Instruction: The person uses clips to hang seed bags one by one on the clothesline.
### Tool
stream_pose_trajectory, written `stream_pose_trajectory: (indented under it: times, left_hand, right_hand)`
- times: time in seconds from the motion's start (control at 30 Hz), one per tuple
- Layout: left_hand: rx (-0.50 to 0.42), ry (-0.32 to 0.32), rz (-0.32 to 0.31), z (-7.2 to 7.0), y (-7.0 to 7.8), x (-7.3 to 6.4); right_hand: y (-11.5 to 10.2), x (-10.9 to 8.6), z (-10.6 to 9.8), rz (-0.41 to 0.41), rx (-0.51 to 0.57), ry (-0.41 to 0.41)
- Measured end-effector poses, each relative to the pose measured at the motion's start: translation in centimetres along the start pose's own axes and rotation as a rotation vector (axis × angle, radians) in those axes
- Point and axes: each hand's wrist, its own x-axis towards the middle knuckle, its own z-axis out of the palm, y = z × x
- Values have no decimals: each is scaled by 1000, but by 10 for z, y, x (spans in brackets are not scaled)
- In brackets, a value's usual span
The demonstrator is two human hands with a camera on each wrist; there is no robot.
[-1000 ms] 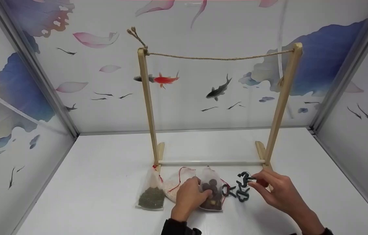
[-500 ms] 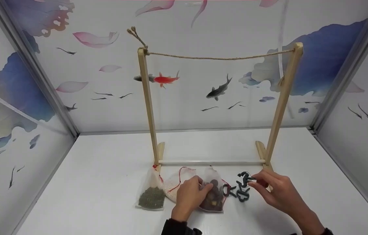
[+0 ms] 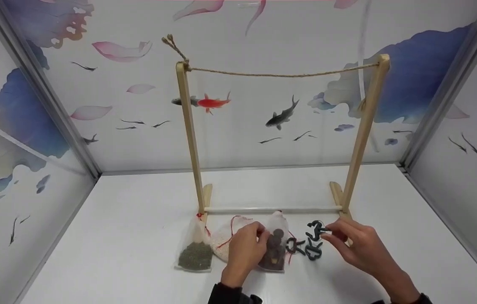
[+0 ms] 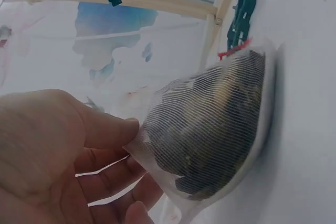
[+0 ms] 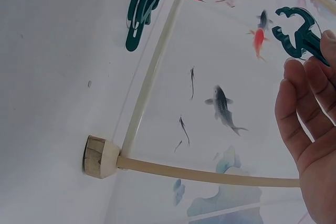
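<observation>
My left hand (image 3: pixel 244 249) pinches the left edge of a see-through mesh bag (image 3: pixel 275 253) with dark, rounded pieces inside. In the left wrist view the thumb and fingers hold a corner of this mesh bag (image 4: pixel 210 124). My right hand (image 3: pixel 365 249) pinches a dark green clip (image 3: pixel 316 231) by its handles. The clip's jaws stand apart with nothing between them, as the right wrist view shows on the same clip (image 5: pixel 299 32). Two more green clips, one here (image 3: pixel 295 246) and one nearer the right hand (image 3: pixel 313 251), lie on the table between the hands.
A wooden frame (image 3: pixel 189 139) stands behind the bags, with a twine line (image 3: pixel 280 76) strung across its top. Left of the hands lie a bag of green bits (image 3: pixel 196 256) and a pale-filled bag (image 3: pixel 220 245) partly behind my left hand. Printed panels enclose the white table (image 3: pixel 128 236).
The dark-filled bag has turned, and its top has shifted right and slightly away. My left thumb has moved off its front to its left edge. The right hand keeps the clip in place.
</observation>
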Motion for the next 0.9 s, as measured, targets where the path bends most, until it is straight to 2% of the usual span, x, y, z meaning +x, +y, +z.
stream_pose_trajectory:
  times: [0.1, 0.27, 0.43, 0.57, 0.7, 0.9]
  left_hand:
    - [-3, -5, 31, -6, 6, 1]
    - [2, 23, 72, -10, 13, 1]
    - [4, 77, 95, -10, 13, 2]
    - [-7, 97, 102, -12, 12, 5]
    - [24, 116, 153, -17, 15, 12]
    - [134, 109, 263, -32, 27, 35]
  right_hand:
    - [0, 0, 0, -1, 1, 3]
    - [-2, 0, -2, 4, 0, 0]
    - [-1, 2, -7, 7, -11, -19]
    - [2, 4, -12, -21, -6, 11]
    - [3, 7, -18, -43, -3, 30]
    - [0, 23, -30, -87, 6, 61]
